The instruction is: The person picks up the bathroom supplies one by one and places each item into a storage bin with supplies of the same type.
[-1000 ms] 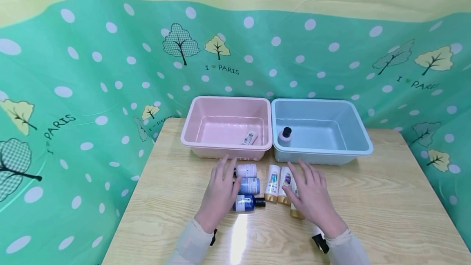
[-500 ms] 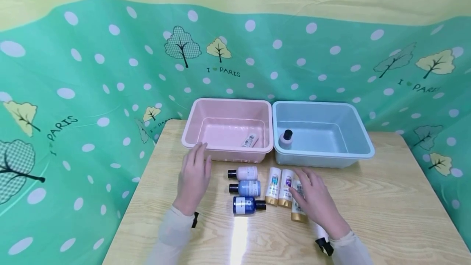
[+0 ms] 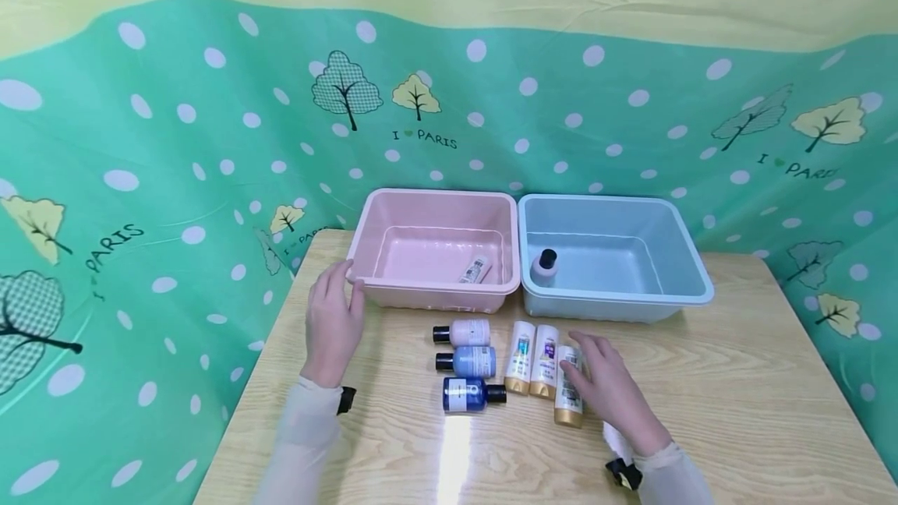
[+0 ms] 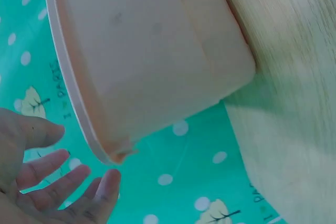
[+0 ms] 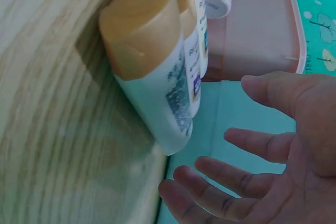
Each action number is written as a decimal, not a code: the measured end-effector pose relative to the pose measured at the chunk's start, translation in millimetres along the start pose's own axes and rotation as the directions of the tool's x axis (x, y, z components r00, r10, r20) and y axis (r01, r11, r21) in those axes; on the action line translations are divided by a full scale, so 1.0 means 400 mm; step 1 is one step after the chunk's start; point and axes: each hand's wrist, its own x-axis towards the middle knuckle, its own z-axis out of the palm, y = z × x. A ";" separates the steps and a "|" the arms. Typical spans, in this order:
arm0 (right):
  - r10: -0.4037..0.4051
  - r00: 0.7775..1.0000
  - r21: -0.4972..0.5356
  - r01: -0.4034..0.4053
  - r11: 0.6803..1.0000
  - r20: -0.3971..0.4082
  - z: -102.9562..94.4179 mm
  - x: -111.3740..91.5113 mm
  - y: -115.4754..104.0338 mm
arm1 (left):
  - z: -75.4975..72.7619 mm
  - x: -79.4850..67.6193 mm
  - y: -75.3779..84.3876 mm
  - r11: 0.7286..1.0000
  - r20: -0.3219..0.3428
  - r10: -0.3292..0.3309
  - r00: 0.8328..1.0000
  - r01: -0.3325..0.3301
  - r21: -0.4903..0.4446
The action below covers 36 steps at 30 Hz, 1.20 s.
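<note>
Two bare hands on my feed, both empty. Left hand [image 3: 333, 326]: fingers loosely extended, thumb apart, just beside the front left corner of the pink plastic bin [image 3: 421, 284]; I could not tell whether a fingertip met the rim. Right hand [image 3: 613, 392]: palm turned inward, fingers spread and slightly bent, beside the rightmost white tube with a gold cap [image 3: 569, 388]. That tube lay on the pale wood-grain table [image 3: 744, 380], cap toward the wearer.

Bins stood side by side at the back. Pink one held a small pale tube with a dark label [image 3: 475, 269], lying near its front right. In the pale blue plastic bin [image 3: 610, 256] I noted a pale pink bottle with a black cap [image 3: 545, 268], cap uppermost, by the near left corner.

Between the hands I logged a pink bottle [image 3: 470, 332], a light blue bottle [image 3: 474, 362] and a dark blue bottle [image 3: 464, 395], all on their sides, plus two more gold-capped white tubes [image 3: 520, 357].

Left wrist camera gave me the pink bin's outer wall, hidden from the head view. Right wrist camera showed a gap between fingers and tube, where the head view overlapped them.
</note>
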 end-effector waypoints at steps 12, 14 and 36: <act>0.122 0.988 0.051 -0.127 0.991 0.097 0.011 0.020 0.025 | 0.008 0.009 -0.058 0.866 0.170 -0.338 0.926 0.377 -0.328; 0.139 0.984 0.058 -0.146 0.988 0.107 0.013 0.023 0.030 | 0.009 0.011 -0.065 0.819 0.199 -0.372 0.907 0.422 -0.388; 0.295 0.931 0.110 -0.323 0.940 0.216 0.019 0.045 0.041 | 0.005 0.023 -0.073 0.660 0.318 -0.465 0.827 0.563 -0.497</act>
